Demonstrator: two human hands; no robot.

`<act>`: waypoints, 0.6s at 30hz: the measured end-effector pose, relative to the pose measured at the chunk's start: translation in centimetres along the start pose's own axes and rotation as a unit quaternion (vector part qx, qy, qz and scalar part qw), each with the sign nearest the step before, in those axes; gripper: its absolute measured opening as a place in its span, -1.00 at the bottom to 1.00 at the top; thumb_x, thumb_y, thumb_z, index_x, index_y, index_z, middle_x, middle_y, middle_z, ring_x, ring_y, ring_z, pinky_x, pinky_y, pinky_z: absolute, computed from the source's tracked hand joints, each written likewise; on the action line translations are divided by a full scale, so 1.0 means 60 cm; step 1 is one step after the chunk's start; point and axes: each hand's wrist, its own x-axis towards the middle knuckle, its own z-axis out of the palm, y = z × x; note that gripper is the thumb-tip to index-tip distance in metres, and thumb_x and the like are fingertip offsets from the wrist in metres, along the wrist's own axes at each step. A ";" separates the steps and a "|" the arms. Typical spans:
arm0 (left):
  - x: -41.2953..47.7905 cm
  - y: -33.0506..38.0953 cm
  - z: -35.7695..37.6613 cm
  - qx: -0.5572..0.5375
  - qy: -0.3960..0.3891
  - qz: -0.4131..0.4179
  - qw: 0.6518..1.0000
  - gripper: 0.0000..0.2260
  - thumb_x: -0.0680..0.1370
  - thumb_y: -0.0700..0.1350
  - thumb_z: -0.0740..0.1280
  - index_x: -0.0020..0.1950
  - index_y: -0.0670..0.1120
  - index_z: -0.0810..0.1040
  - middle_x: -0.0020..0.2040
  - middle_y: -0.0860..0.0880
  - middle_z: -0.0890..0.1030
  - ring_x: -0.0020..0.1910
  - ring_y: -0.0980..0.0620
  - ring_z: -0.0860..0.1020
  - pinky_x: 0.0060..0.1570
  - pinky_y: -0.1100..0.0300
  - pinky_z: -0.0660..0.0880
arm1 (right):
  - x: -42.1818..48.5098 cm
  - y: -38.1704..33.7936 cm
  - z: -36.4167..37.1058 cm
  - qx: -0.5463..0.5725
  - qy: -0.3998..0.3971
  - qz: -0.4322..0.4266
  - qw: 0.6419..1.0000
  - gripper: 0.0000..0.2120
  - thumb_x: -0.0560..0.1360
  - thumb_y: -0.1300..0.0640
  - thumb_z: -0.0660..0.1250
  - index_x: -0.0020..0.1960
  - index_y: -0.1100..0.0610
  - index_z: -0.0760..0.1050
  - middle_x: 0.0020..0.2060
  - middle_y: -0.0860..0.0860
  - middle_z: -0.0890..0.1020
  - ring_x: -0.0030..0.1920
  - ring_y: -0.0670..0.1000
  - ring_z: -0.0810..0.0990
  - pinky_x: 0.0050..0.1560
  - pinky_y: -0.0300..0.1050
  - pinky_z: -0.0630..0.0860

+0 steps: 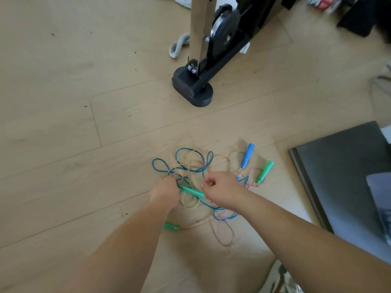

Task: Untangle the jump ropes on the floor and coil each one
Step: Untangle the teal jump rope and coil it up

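The bare left forearm (131, 233) and right forearm (285, 225) reach forward and down, converging. The left hand (165, 192) curls, knuckles up, round one end of a green handle (191, 191); the right hand (222, 191) (fingers also curled) pinches its other end.

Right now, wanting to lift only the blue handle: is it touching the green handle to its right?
Apart. The head view shows floor between the blue handle and the green handle along their whole length.
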 end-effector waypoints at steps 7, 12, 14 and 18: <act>-0.075 0.011 -0.038 -0.095 -0.003 0.119 0.988 -0.96 0.59 -0.18 0.27 -0.02 -0.12 0.50 -0.05 -0.17 0.61 -0.06 -0.12 0.57 -0.11 0.06 0.44 | -0.031 0.010 -0.026 -0.071 0.013 0.007 0.997 -0.84 0.59 0.08 0.26 -0.10 0.07 0.58 -0.11 0.04 0.65 0.00 0.12 0.63 -0.06 -0.11 0.51; -0.164 0.049 -0.171 -0.260 -0.069 0.186 0.945 -0.86 0.47 -0.35 0.38 -0.17 -0.15 0.48 -0.31 -0.20 0.66 -0.46 0.07 0.60 -0.33 0.08 0.61 | -0.107 -0.061 -0.096 -0.126 -0.030 -0.026 0.991 -0.60 0.57 0.25 0.26 0.39 0.07 0.53 0.30 0.05 0.60 0.29 0.07 0.58 0.13 -0.26 0.44; -0.215 0.075 -0.233 -0.289 -0.087 0.206 0.931 -0.89 0.50 -0.39 0.38 -0.11 -0.22 0.50 -0.29 -0.32 0.64 -0.49 0.02 0.60 -0.40 0.13 0.62 | -0.137 -0.091 -0.114 -0.146 -0.046 -0.046 0.987 -0.47 0.52 0.27 0.34 0.47 0.01 0.45 0.32 0.05 0.57 0.27 0.08 0.60 0.14 -0.17 0.53; -0.330 0.105 -0.341 -0.305 -0.085 0.266 0.910 -0.85 0.53 -0.40 0.35 0.03 -0.20 0.51 -0.06 -0.40 0.66 -0.47 -0.03 0.57 -0.43 0.13 0.57 | -0.200 -0.134 -0.130 -0.114 0.014 -0.117 0.986 -0.66 0.51 0.12 0.46 0.27 0.07 0.58 0.13 0.04 0.67 0.10 0.07 0.64 0.17 0.03 0.60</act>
